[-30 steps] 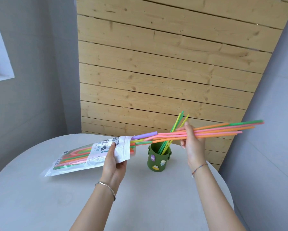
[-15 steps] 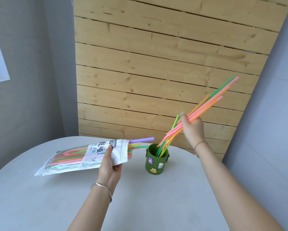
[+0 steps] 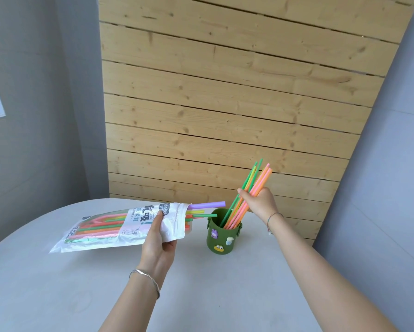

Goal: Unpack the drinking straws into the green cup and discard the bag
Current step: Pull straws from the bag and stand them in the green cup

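Held straws in green cup

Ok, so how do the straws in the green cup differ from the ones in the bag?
The cup straws stand steeply tilted in the green cup; the bag straws lie almost flat. The right hand grips the cup straws directly; the left hand holds the bag straws only through the bag. Both include orange, pink and green.

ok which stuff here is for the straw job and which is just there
Job: clear plastic straw bag, dark green stickered cup, thin coloured straws, left hand, right hand.
Just there: round grey table, pale wooden plank wall.
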Tool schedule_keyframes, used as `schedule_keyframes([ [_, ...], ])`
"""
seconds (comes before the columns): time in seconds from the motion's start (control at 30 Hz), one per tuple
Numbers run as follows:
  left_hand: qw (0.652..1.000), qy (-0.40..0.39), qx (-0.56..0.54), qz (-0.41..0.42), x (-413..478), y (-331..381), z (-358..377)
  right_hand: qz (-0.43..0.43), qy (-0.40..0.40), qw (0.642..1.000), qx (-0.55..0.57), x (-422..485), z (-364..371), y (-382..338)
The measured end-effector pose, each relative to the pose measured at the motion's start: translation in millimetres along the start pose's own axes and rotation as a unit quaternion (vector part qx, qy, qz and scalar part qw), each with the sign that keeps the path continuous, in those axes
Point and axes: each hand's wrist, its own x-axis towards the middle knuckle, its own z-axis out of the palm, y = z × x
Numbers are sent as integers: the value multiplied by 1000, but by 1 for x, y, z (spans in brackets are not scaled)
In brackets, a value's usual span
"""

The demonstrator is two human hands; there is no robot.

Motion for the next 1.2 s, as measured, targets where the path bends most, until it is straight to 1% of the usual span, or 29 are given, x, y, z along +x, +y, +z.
schedule_keyframes([
  [0.1, 1000, -10, 3, 5, -4, 0, 2, -7, -4, 1000, -18, 1, 0, 3],
  [0.17, 1000, -15, 9, 9, -8, -1, 4, -11, 30, 1000, 1, 0, 0, 6],
  [0.27, 1000, -16, 15, 9, -10, -1, 6, 22, 98, 994, 43, -10, -6, 5],
  [0.33, 1000, -13, 11, 11, -10, -1, 5, 32, 126, 988, 82, -23, -7, 4],
  [0.43, 1000, -21, 11, 20, -15, -3, 8, -5, 158, 974, 163, -50, 1, 1],
  [0.47, 999, -26, 11, 18, -20, -4, 9, -23, 153, 969, 194, -61, 6, -1],
  [0.53, 999, -29, 12, 7, -26, -7, 9, -42, 108, 969, 220, -81, 18, -5],
  [0.63, 999, -32, 24, -7, -30, -15, 6, -67, 29, 981, 182, -104, 37, -11],
  [0.7, 999, -27, 39, -3, -35, -22, 3, -95, 3, 986, 140, -114, 50, -12],
  [0.77, 998, -31, 48, 0, -39, -26, 3, -116, 5, 986, 119, -119, 59, -10],
  [0.83, 999, -31, 43, -6, -39, -27, 1, -121, 13, 982, 147, -119, 60, -9],
  [0.9, 999, -25, 34, -9, -36, -24, -1, -96, 18, 973, 209, -118, 52, -13],
  [0.97, 999, -33, 12, -14, -30, -16, -4, -59, 28, 957, 282, -114, 38, -15],
  [1.07, 999, -37, -27, -4, -24, -6, -8, -24, 74, 923, 377, -109, 15, -15],
  [1.13, 999, -26, -34, 2, -24, -2, -7, -3, 94, 903, 419, -107, 10, -14],
  [1.2, 999, -34, -20, -5, -26, -7, -7, 15, 68, 898, 434, -110, 16, -14],
])
